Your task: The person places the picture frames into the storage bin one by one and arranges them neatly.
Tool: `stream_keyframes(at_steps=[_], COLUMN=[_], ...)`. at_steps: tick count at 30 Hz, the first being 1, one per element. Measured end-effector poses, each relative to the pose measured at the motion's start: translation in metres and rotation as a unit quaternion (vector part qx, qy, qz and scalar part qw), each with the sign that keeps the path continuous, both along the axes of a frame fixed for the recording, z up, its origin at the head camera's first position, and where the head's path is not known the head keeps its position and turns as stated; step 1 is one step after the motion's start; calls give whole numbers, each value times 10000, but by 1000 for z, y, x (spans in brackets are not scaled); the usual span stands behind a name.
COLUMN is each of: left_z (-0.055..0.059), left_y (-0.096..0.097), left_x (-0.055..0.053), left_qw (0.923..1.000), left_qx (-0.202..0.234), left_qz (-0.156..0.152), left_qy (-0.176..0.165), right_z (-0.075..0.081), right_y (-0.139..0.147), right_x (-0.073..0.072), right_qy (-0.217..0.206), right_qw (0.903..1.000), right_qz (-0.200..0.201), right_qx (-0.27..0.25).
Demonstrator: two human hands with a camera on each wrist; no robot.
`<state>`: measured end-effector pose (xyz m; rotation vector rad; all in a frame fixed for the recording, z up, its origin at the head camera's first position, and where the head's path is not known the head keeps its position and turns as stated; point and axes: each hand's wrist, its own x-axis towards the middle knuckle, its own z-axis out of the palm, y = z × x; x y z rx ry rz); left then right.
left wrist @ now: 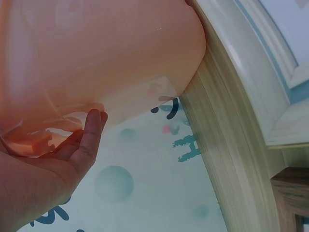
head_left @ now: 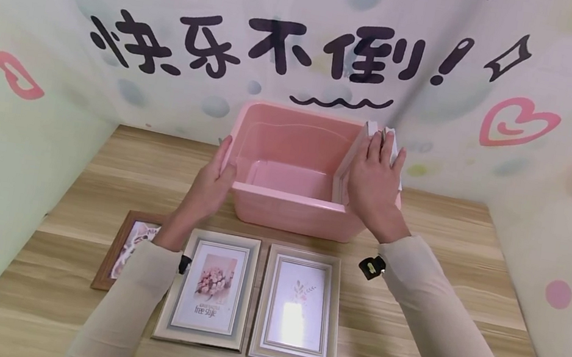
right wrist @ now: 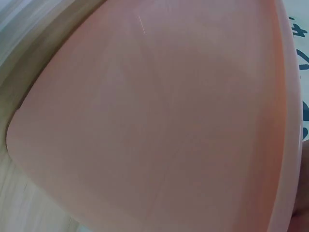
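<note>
One pink tub (head_left: 286, 214) is standing on the table (head_left: 457, 259). One brown frame (head_left: 128, 247) and two pale frames (head_left: 211, 287) are lying in front, three in all; at least two white frames (head_left: 371, 129) are standing in its right end. The left hand (head_left: 211, 186) is grasping the tub's left rim; the left wrist view is showing bent fingers outside, mostly hidden from the head view. The right hand (head_left: 374, 179) is resting over the white frames; whether it is gripping, I cannot tell.
</note>
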<state>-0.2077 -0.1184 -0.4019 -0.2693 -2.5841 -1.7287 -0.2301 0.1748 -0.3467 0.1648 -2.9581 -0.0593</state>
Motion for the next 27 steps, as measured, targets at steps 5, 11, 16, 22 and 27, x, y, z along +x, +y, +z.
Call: stream_keyframes(at_steps=[5,11,16,22,27], left_z=[0,-1,0,-1,0], left_y=[0,0,0,0,0], left_x=[1,0,1,0,1], left_qw=[10000,10000,10000,10000,10000], left_qx=[-1,-31,27,45,31], left_qz=[-2,-13,-17,-36,-51], left_qy=[-4,13,2,-13,14], right_z=[1,2,3,3,7], right_y=[4,9,13,16,16], right_x=[1,0,-1,-1,0], right_qy=[-101,-261,-461,-483,-390], right_qw=[9998,9995,9986,9976,9965], right_qz=[-62,-184,-233,-171,-119], right_qx=[144,10,-115,-457,-723])
